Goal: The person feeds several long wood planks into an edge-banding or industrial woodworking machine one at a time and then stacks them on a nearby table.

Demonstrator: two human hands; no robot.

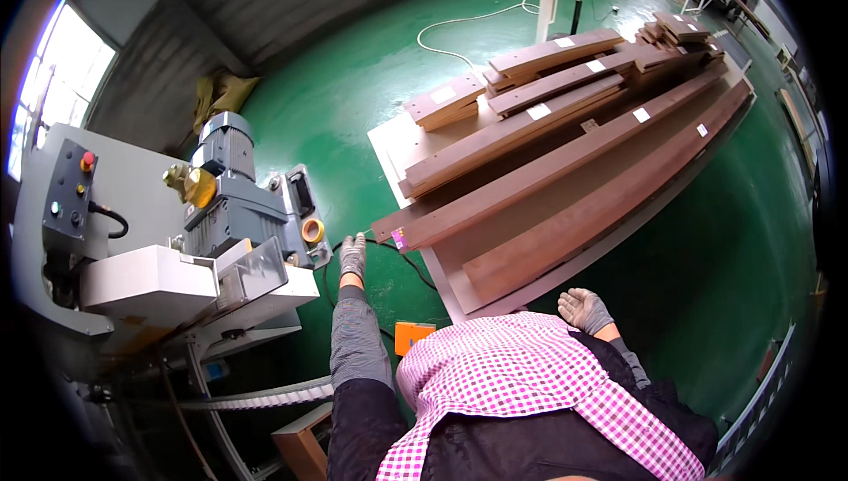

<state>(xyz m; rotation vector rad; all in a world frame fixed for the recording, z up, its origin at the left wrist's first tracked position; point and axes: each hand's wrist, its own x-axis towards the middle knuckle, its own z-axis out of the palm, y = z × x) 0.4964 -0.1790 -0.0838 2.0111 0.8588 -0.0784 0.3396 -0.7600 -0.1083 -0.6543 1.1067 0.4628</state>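
My left hand (352, 256), in a grey glove, reaches forward with fingers together; its tips are close to the near end of a long dark brown board (530, 182) on a stack of boards. I cannot tell whether they touch the board. My right hand (584, 310), also gloved, hangs with its fingers apart by my side, just below the near edge of the stack, holding nothing. The boards lie lengthwise on a pale flat panel (389, 141), several with white labels. My pink checked apron fills the lower middle.
A grey machine (159, 242) with a motor and a control box with buttons stands at the left. A roll of yellow tape (313, 230) sits on it. A black cable and a small orange box (412, 334) lie on the green floor. A fan stand and a white cable are far back.
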